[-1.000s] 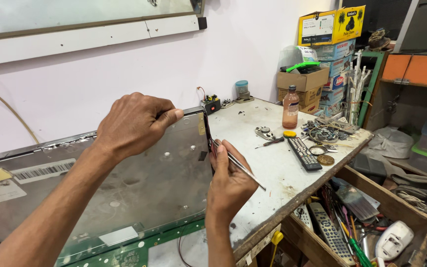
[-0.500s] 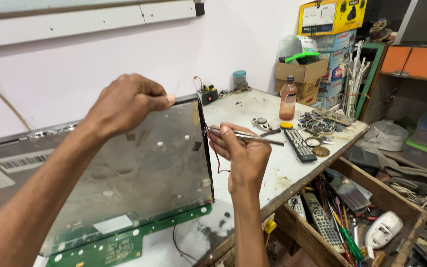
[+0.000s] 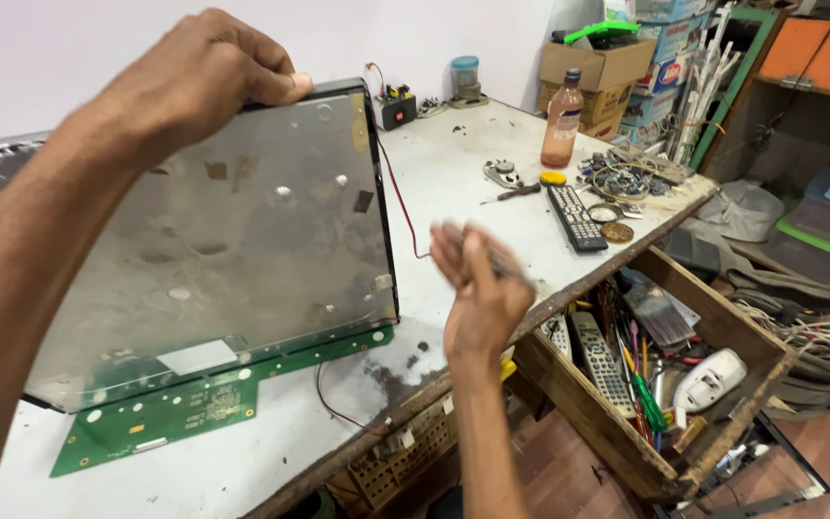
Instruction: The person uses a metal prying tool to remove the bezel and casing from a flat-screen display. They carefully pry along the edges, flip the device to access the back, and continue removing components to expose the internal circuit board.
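The grey metal-backed flat display panel (image 3: 213, 250) stands tilted on the worn white workbench (image 3: 453, 183), its top edge clamped by the left hand (image 3: 194, 82) at eleven o'clock, seemingly to bare its one green circuit strip (image 3: 194, 404) below. At four o'clock the right hand (image 3: 477, 288) pinches one thin, blurred metal tool (image 3: 497, 259), seemingly kept ready; at two o'clock lie one black remote control (image 3: 573, 216) and one brown plastic bottle (image 3: 563, 120).
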